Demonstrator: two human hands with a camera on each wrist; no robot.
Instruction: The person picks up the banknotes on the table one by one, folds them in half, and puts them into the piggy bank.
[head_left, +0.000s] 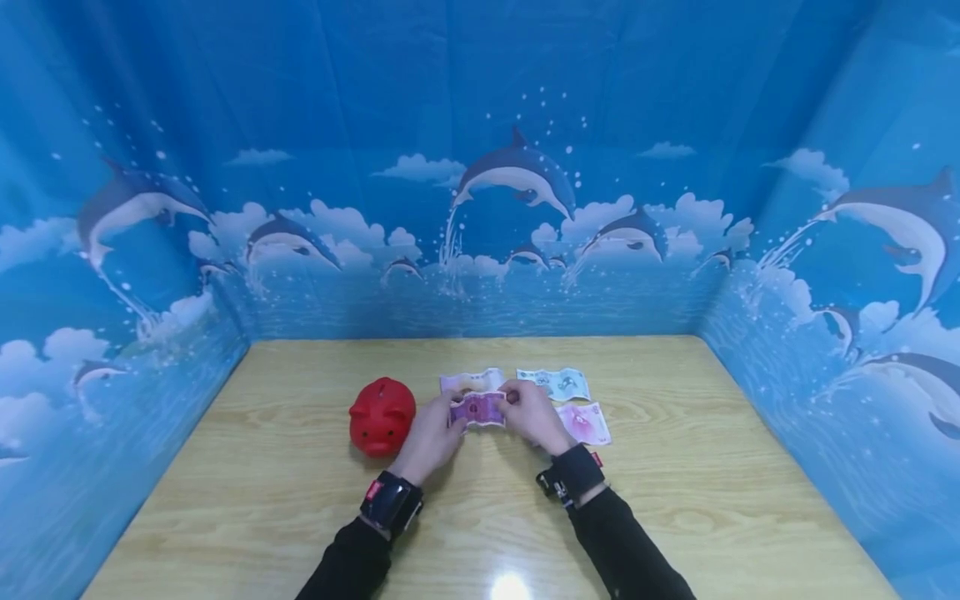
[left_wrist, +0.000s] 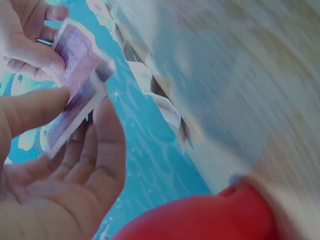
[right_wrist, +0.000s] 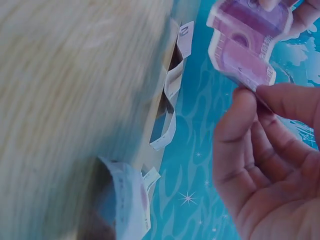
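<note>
Between both hands a creased purple banknote [head_left: 478, 409] is held up off the table. My left hand [head_left: 431, 437] pinches its left end between thumb and fingers, and my right hand [head_left: 534, 414] pinches the right end. Wavy folds run across the held note [right_wrist: 245, 47] in the right wrist view. Just left of my left hand stands a red piggy bank [head_left: 382, 415], its snout toward me. Behind the held note lies a pale purple and yellowish banknote [head_left: 472, 381], partly hidden by it.
A greenish banknote [head_left: 557, 384] and a pink banknote [head_left: 585, 423] lie curled on the wooden table [head_left: 675, 517], beyond and right of my right hand. Blue curtains [head_left: 360, 100] with dolphins enclose the back and both sides of the table.
</note>
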